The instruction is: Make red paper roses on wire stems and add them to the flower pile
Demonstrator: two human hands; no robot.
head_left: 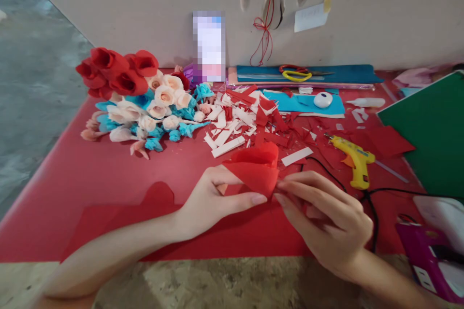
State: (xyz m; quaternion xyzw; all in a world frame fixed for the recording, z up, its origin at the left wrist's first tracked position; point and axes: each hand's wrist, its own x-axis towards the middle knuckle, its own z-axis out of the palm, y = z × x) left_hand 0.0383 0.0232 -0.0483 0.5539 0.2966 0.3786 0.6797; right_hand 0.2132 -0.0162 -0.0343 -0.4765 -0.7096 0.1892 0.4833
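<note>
A partly rolled red paper flower [257, 169] is held above the front of the red table. My left hand [224, 193] grips it from the left, thumb below and the other fingers mostly hidden behind the paper. At its lower right edge, my right hand [322, 217] pinches with thumb and fingertips close together; whether a bit of the paper is between them is hard to make out. Red paper sheets [119, 217] lie flat under my forearms. Just beyond the flower spreads a heap of white and red paper scraps [235, 118].
Finished red paper flowers [119, 75] and cream paper roses [166, 96] pile up at the left. A yellow glue gun [355, 159] with a black cable lies at the right. Scissors [297, 75] rest at the back, beside a propped phone [209, 46]. A green board [427, 130] leans at far right.
</note>
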